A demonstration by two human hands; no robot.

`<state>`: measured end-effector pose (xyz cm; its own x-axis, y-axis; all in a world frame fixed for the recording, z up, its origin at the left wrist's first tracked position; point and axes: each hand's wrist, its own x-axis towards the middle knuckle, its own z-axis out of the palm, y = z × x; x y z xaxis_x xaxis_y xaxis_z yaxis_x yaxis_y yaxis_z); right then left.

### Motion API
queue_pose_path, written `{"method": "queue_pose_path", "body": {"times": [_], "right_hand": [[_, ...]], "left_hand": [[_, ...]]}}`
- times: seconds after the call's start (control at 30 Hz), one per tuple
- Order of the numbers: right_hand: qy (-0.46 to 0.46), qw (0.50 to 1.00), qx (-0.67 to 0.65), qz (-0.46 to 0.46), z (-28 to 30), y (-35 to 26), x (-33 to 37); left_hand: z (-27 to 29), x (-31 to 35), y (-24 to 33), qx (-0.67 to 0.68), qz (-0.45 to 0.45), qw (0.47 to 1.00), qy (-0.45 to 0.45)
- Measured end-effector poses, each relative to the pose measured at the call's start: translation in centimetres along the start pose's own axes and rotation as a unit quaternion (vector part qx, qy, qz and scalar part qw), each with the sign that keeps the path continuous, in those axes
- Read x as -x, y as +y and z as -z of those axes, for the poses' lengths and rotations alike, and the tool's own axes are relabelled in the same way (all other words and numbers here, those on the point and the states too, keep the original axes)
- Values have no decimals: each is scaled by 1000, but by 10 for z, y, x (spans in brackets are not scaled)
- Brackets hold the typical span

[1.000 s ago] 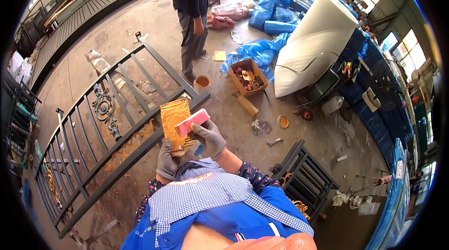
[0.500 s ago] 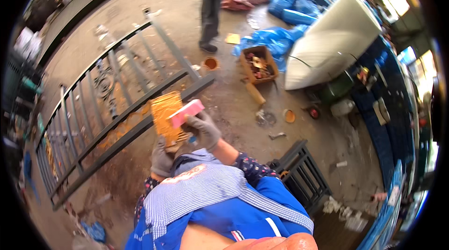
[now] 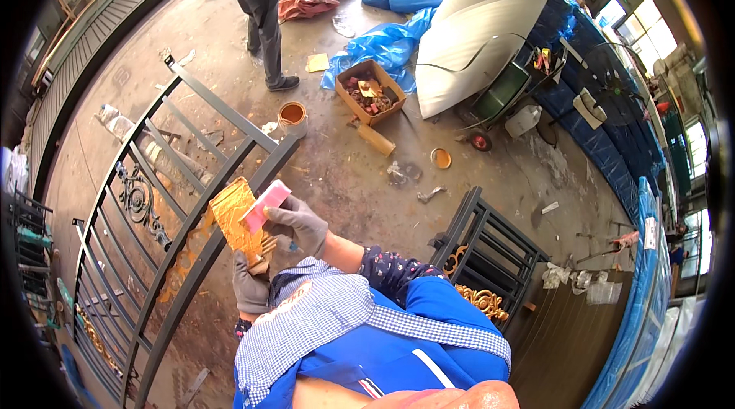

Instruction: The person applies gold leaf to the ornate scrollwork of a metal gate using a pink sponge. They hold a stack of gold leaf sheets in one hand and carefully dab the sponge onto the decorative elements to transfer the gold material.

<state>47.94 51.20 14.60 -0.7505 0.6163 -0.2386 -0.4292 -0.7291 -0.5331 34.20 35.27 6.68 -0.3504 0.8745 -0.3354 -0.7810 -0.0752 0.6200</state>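
My gloved left hand (image 3: 251, 286) is closed round the lower end of a flat cardboard piece (image 3: 233, 214), whose upper face is thickly smeared with orange-yellow paint. In my gloved right hand (image 3: 300, 227) is a pink sponge block (image 3: 268, 204), pinched between thumb and fingers. The sponge overlaps the right edge of the smeared cardboard; its lower edge seems to touch the paint. Just beyond both hands lies a dark grey metal railing (image 3: 200, 244) with upright bars and a scroll ornament (image 3: 138, 198). The fingers under the cardboard are hidden.
Ahead stand an orange paint bucket (image 3: 292, 114) and a cardboard box (image 3: 371, 93) of scraps. A person (image 3: 264, 19) stands beyond. Dark railing pieces (image 3: 490, 244) with gold ornaments are at my right. Blue plastic sheeting (image 3: 379, 45) and a wheeled green cart (image 3: 496, 91) lie farther off.
The view has turned, so the surroundings sit farther left in it. Both hands still hold the cardboard and sponge; the sponge is tilted more steeply against the paint.
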Motion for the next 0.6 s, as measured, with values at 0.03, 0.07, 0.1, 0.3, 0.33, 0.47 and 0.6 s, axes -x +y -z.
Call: {"method": "queue_pose_path", "body": {"times": [0.03,0.07,0.1,0.3,0.33,0.47,0.6], "right_hand": [[3,1000,-11,-4,-1,3,-1],[4,999,29,37,-2,1,-2],[30,999,10,30,-18,-6,3],[39,992,-66,96,62,-14,-12],[52,991,-93,86,80,-17,-14],[9,997,-62,34,128,-19,-39],[-27,997,-64,-15,133,-14,-75]], "left_hand": [[-1,0,0,6,-16,1000,2],[-5,-2,1,13,-33,999,5],[-10,4,10,53,-7,998,-30],[60,11,26,36,-122,987,94],[48,19,34,42,-138,984,100],[62,35,32,41,-211,967,139],[80,44,35,33,-242,953,178]]}}
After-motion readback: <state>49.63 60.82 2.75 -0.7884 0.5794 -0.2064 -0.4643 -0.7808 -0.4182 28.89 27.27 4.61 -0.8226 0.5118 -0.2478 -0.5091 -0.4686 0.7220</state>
